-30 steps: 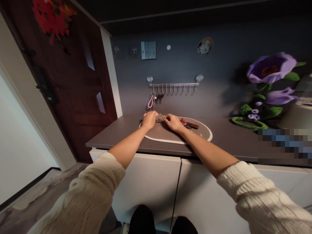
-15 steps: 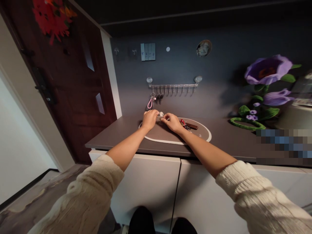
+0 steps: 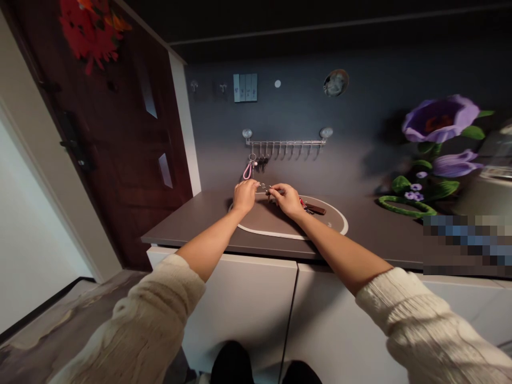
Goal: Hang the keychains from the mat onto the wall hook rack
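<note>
Over an oval mat (image 3: pixel 272 233) with a pale rim, my two hands meet above the counter. My left hand (image 3: pixel 245 196) is closed, thumb and fingers pinching one side of a small shiny key ring (image 3: pixel 263 186). My right hand (image 3: pixel 287 199) pinches the other side, where small keys seem to hang below the fingertips; their detail is too small to make out. Just right of that hand, partly hidden by it, lies a bunch of red and dark keys (image 3: pixel 306 206) with a brown strap (image 3: pixel 317 210) on the mat.
Behind my hands a clear hook rail (image 3: pixel 286 142) is fixed to the wall, with a pink loop keychain (image 3: pixel 247 170) and dark keys (image 3: pixel 262 163) on its left hooks. Purple flowers (image 3: pixel 440 120) and a lamp (image 3: pixel 480 194) stand at right. A dark red door (image 3: pixel 132 160) is at left.
The small metal piece between my fingertips has turned, and the ring now shows stretched between both hands. My right fingers have shifted slightly. The view has tilted a little.
</note>
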A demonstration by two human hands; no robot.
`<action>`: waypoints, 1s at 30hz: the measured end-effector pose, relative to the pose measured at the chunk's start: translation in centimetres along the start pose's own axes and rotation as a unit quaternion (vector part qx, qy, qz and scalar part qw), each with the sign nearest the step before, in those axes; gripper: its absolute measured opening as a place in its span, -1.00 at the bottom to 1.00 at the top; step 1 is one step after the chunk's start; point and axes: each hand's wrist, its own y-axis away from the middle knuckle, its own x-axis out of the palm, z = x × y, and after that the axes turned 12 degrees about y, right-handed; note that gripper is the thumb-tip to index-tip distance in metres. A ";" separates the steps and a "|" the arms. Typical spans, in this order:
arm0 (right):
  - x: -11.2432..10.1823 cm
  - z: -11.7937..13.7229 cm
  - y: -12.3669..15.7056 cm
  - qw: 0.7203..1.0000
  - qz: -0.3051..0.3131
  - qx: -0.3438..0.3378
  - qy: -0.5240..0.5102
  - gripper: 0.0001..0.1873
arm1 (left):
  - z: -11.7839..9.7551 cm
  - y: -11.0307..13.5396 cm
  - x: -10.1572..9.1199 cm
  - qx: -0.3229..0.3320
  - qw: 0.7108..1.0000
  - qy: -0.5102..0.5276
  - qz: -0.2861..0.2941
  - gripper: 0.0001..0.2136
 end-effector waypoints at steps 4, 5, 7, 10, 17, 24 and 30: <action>-0.2 0.1 -0.3 0.997 0.007 0.041 -0.071 -0.73 | -0.1 0.1 -0.1 0.001 1.000 -0.012 0.008 -0.68; -0.3 0.2 -0.3 0.995 0.011 0.053 -0.089 -0.72 | -0.1 0.1 0.0 0.004 1.000 -0.015 0.013 -0.67; -0.6 0.5 -0.4 0.990 0.016 0.071 -0.120 -0.72 | -0.1 0.1 0.0 0.012 0.999 -0.023 0.026 -0.65; -0.8 0.8 -0.4 0.986 0.020 0.076 -0.146 -0.74 | -0.1 0.2 0.2 0.021 0.998 -0.029 0.051 -0.66; -1.1 0.9 -0.5 0.990 0.015 0.068 -0.126 -0.77 | -0.2 0.5 0.6 0.048 0.993 -0.023 0.102 -0.70; -1.1 0.7 -0.6 0.994 0.014 0.048 -0.095 -0.74 | -0.4 0.7 0.8 0.058 0.987 -0.002 0.147 -0.74; -1.3 1.0 -0.6 0.998 0.003 0.042 -0.054 -0.72 | -0.6 0.8 0.7 0.045 0.986 0.002 0.163 -0.71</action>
